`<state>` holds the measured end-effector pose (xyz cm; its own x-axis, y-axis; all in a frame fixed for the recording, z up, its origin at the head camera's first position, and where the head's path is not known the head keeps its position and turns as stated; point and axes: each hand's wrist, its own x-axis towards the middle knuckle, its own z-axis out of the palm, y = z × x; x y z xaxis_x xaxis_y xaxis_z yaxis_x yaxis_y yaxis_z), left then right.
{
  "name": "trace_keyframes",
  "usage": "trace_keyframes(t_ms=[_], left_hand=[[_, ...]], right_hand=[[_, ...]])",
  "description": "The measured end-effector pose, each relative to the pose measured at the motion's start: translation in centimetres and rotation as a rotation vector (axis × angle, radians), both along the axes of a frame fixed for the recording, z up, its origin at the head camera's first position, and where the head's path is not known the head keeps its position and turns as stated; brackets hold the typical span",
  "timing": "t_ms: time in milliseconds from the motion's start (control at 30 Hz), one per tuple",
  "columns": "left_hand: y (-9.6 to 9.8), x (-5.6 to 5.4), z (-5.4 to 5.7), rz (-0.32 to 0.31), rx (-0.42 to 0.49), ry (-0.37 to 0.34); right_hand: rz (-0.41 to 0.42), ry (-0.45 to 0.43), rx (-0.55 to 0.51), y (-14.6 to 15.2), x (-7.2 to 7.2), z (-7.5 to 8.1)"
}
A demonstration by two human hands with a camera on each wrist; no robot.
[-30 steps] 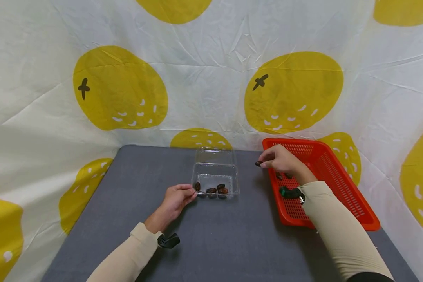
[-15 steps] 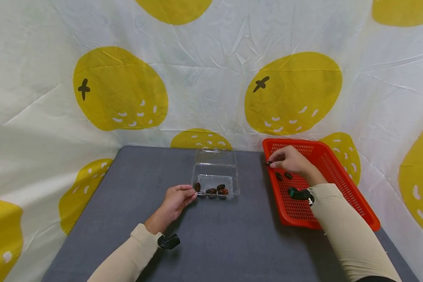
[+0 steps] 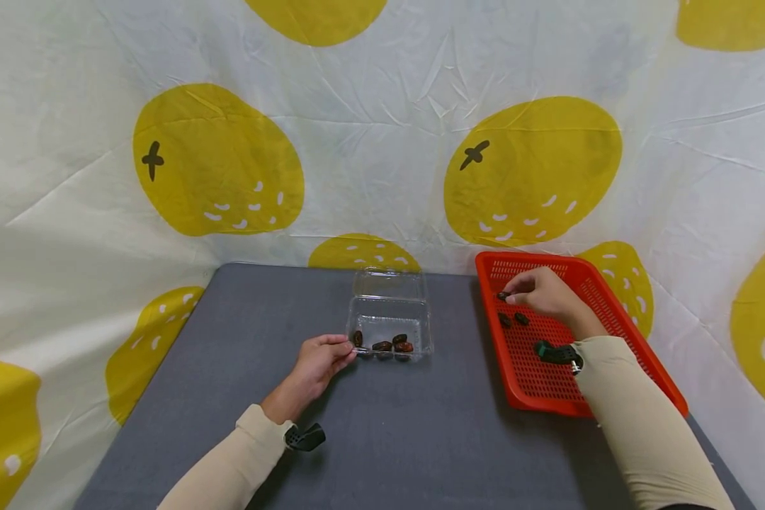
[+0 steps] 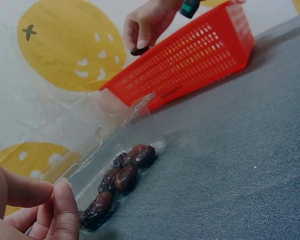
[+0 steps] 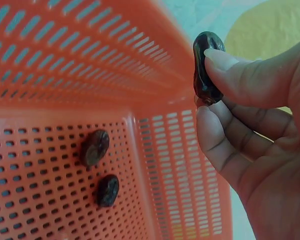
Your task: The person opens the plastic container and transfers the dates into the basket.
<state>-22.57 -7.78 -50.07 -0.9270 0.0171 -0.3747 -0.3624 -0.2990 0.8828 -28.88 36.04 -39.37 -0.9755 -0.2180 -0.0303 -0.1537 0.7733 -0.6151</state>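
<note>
My left hand (image 3: 319, 365) pinches the near left edge of a clear plastic box (image 3: 392, 308), whose lid stands open at the back. Several dark brown dates (image 4: 126, 179) lie along the box's near side. Over the far left part of a red plastic basket (image 3: 612, 340), my right hand (image 3: 545, 294) holds a single date (image 5: 207, 67) between thumb and fingers. Two more dates (image 5: 95, 147) rest on the basket's perforated floor, seen below the hand in the right wrist view.
A grey cloth-covered table (image 3: 421, 439) bears the box and the basket, with a gap between them. Behind it hangs a white curtain (image 3: 370, 163) printed with yellow fruit.
My right hand has moved right with the date, from outside the basket's left rim to over its inside. The left hand and the clear box have stayed in place.
</note>
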Motion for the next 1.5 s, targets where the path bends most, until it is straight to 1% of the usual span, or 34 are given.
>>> trace_keyframes(t_ms=[167, 433, 567, 733, 800, 900, 1200, 1367, 1500], left_hand=[[0.1, 0.1, 0.1, -0.007, 0.000, -0.005], [0.2, 0.1, 0.5, -0.007, 0.016, 0.021], [0.2, 0.1, 0.3, -0.006, 0.021, 0.013], [0.3, 0.2, 0.3, -0.003, 0.020, -0.002], [0.4, 0.2, 0.3, -0.003, 0.019, 0.002], [0.4, 0.3, 0.3, -0.003, 0.019, 0.006], [0.6, 0.4, 0.3, -0.002, 0.024, 0.007], [0.6, 0.1, 0.3, -0.005, 0.029, 0.010], [0.5, 0.0, 0.3, -0.004, 0.022, 0.004]], right_hand=[[-0.038, -0.007, 0.004, 1.1, 0.1, -0.4], [-0.074, 0.001, 0.005, 2.4, 0.1, -1.0], [-0.098, -0.018, 0.012, 3.2, 0.0, -1.5], [-0.153, -0.037, 0.022, 4.3, -0.1, -2.2], [-0.177, -0.040, 0.028, 4.7, -0.1, -2.4], [-0.191, -0.050, 0.035, 5.3, -0.2, -2.8], [-0.227, -0.049, 0.023, 6.3, 0.5, -3.6], [-0.255, -0.029, 0.027, 6.7, 0.5, -4.0], [-0.285, -0.043, 0.019, 6.8, 0.5, -4.5]])
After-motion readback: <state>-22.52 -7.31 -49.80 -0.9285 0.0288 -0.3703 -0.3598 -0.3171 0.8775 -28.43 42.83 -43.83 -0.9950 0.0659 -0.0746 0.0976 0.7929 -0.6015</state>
